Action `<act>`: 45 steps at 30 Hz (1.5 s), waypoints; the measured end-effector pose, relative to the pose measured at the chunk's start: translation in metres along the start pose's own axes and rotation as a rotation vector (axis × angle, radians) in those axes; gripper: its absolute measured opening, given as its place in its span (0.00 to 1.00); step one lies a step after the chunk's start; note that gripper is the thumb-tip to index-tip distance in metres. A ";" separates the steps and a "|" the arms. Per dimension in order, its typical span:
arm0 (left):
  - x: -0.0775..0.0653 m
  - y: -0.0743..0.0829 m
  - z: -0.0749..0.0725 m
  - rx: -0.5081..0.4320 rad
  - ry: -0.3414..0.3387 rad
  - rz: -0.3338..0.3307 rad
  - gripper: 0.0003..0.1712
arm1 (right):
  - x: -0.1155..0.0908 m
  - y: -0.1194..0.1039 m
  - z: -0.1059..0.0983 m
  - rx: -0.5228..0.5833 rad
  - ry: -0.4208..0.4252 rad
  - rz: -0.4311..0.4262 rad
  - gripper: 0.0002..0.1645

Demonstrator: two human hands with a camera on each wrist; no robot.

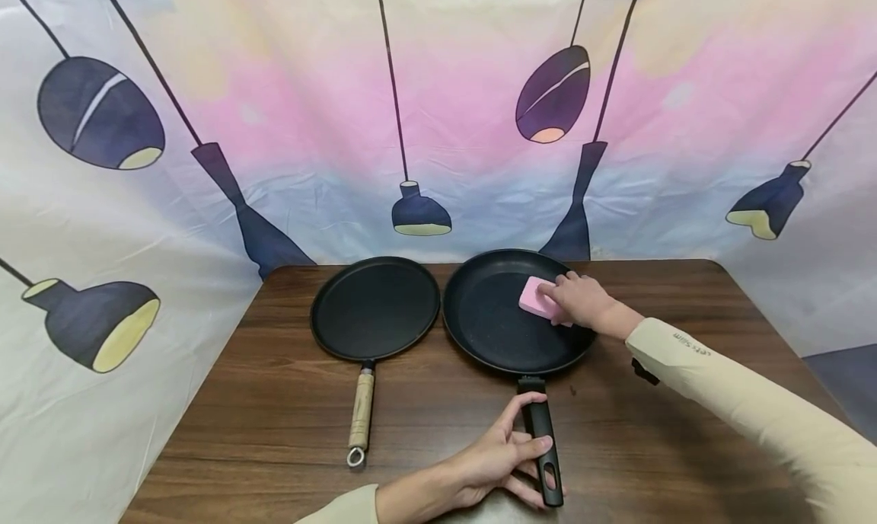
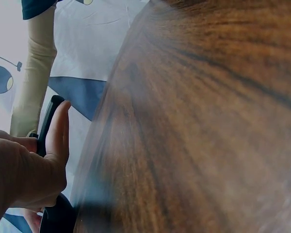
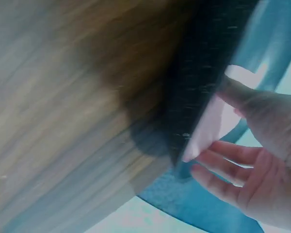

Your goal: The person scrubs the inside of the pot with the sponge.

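A deep black frying pan (image 1: 483, 322) sits on the wooden table, right of the middle. My left hand (image 1: 499, 457) grips its black handle (image 1: 541, 419), thumb on top and fingers around the far side. In the left wrist view that hand (image 2: 31, 167) is at the left edge, holding the dark handle (image 2: 49, 121). Over the right part of the pan, my right hand (image 1: 584, 303) holds a pink sponge (image 1: 534, 298) against the inner surface. The right wrist view shows the thumb and fingers at opposite edges of the sponge (image 3: 212, 127).
To the left of the frying pan lies a shallow black flat pan (image 1: 375, 307) with a light wooden handle (image 1: 361, 410) ending in a metal ring. Behind the brown table (image 1: 274, 402) hangs a cloth (image 1: 329, 128) printed with lamps.
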State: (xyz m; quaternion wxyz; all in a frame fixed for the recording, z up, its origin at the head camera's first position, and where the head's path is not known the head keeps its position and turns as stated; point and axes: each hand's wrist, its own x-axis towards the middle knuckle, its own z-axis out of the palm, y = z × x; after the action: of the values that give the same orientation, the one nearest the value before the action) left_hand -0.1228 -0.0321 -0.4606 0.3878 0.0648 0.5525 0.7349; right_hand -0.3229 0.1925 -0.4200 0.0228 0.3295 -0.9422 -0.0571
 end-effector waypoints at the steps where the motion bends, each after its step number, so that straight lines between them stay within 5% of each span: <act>1: 0.000 0.000 0.000 -0.001 -0.001 0.001 0.33 | -0.001 0.001 0.000 0.009 0.011 -0.001 0.31; 9: 0.000 0.001 -0.001 -0.007 -0.023 -0.011 0.33 | -0.013 -0.032 -0.011 0.258 -0.104 -0.057 0.32; 15: -0.003 0.002 -0.003 -0.008 -0.039 -0.011 0.33 | -0.015 -0.059 -0.010 0.326 -0.071 -0.206 0.31; 18: -0.003 0.003 -0.004 -0.009 -0.039 -0.010 0.33 | -0.011 -0.051 -0.013 0.349 -0.132 -0.225 0.32; 22: -0.003 0.003 -0.004 -0.010 -0.033 -0.009 0.33 | -0.007 -0.025 -0.020 0.306 -0.238 -0.146 0.34; 26: -0.003 0.003 -0.003 -0.011 -0.029 -0.008 0.33 | -0.008 -0.003 -0.017 0.192 -0.142 -0.048 0.32; 30: -0.002 0.003 -0.003 -0.014 -0.030 -0.010 0.33 | -0.011 -0.001 -0.011 0.148 -0.063 -0.045 0.30; 38: -0.001 0.002 -0.003 0.000 -0.027 -0.019 0.33 | -0.011 -0.035 -0.026 0.427 -0.371 -0.026 0.36; 45: -0.001 0.002 -0.004 -0.001 -0.031 -0.025 0.32 | -0.004 -0.059 -0.021 0.537 -0.243 -0.171 0.34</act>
State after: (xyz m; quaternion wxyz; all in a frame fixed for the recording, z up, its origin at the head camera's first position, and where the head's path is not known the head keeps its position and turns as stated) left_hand -0.1250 -0.0363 -0.4604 0.4054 0.0690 0.5467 0.7294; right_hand -0.2818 0.1471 -0.4068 -0.1827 0.3926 -0.8882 0.1533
